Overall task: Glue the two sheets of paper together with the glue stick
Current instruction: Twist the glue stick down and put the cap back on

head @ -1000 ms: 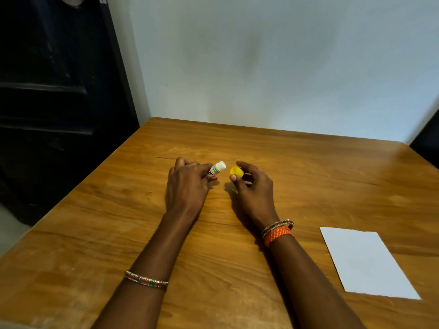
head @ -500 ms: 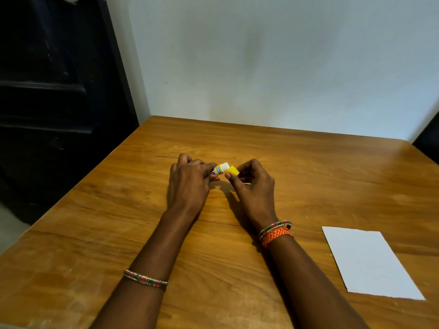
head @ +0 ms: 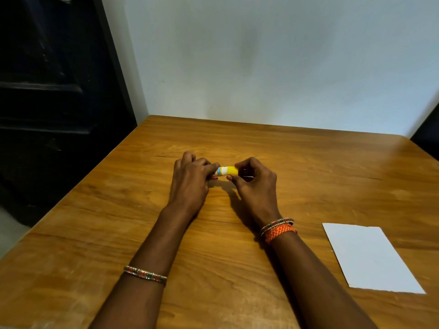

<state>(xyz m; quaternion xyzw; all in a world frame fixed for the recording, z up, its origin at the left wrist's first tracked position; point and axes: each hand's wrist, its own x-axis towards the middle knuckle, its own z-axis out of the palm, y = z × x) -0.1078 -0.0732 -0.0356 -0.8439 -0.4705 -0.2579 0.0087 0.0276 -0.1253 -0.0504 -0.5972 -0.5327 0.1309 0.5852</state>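
Wall (head: 273, 55), pale and plain with faint grey smudges, fills the upper centre and upper right of the frame and runs down to the far edge of the table. Dark, almost black furniture or a door (head: 47, 103) takes up the upper left, its detail lost in shadow, and a strip of pale floor (head: 9, 233) shows below it at the left edge; a dark sliver also cuts in at the right edge just above the table. The wooden table (head: 118, 210), warm orange-brown with visible grain and a soft sheen toward its far right corner, spreads across the whole lower half of the frame. A white sheet of paper (head: 370, 257) lies flat on it at the lower right, well apart from the hands; whether it is one sheet or two stacked cannot be told. Two bare forearms rise from the bottom edge toward the centre, a beaded bangle on the left one and bangles with an orange woven band at the right wrist. At the frame's centre the left hand (head: 190, 181) has its fingers curled around the white end of the glue stick (head: 225, 170), while the right hand (head: 254, 184) pinches the yellow cap end between thumb and curled fingers. The glue stick lies roughly level between the two hands, just above the table.
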